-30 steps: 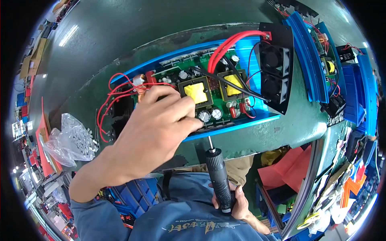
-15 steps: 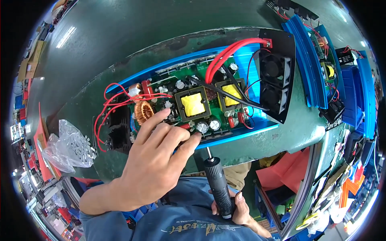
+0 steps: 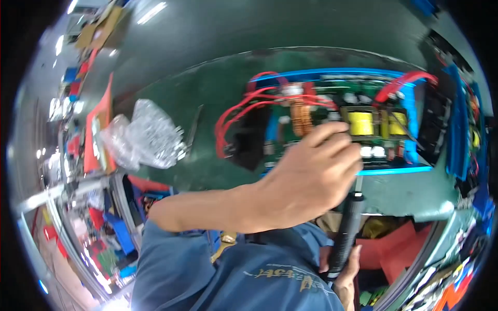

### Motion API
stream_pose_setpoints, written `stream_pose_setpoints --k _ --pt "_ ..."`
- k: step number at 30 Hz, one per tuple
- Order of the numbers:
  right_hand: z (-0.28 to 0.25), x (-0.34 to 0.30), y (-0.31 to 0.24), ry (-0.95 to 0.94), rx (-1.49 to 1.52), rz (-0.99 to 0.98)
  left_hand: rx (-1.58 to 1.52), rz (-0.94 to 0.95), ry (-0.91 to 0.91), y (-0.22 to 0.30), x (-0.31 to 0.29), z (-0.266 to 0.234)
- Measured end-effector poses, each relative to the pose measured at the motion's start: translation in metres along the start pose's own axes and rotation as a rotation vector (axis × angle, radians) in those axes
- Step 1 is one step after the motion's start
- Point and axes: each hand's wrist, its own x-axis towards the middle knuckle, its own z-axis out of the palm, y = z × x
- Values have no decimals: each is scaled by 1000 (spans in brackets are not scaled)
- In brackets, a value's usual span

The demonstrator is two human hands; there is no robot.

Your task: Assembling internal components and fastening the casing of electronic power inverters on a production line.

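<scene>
My left hand reaches across the near side of a blue metal case, fingers bent over its near edge; the thumb is hidden. The case holds a green circuit board with a copper coil and yellow-wrapped transformers. My right hand, close to my body, is wrapped round the lower grip of a black power screwdriver. Its shaft points up at the case's near wall beside my left fingers; blur hides whether the tip touches. Red wires loop out beside a black end plate.
A clear plastic bag of small metal parts lies on the green table at left, beside a thin rod. Another blue case stands at right. Red sheets fill an opening below the table's front edge.
The view has swung left, so the case, both hands and the screwdriver sit farther right in the picture. My left hand remains at the case's near edge, and my right still holds the screwdriver.
</scene>
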Motion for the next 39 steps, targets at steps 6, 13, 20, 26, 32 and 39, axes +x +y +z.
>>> stream_pose_setpoints --k 6,13,20,26,32,39 --pt "-15 -5 12 267 -253 -228 82 -204 255 -2 -55 -47" --pt "-14 -13 28 319 -189 -220 573 -1036 273 -68 -219 -102" --pt "-6 -6 10 93 -533 -206 529 -954 225 -104 -271 -124" --pt "8 -11 -4 98 -545 -338 541 -1025 166 -111 -235 -151" --pt "4 -9 -5 48 -549 -324 7 -778 293 -37 -120 -122" --pt "5 -3 8 71 -553 -378 -319 -630 96 -8 -37 -59"
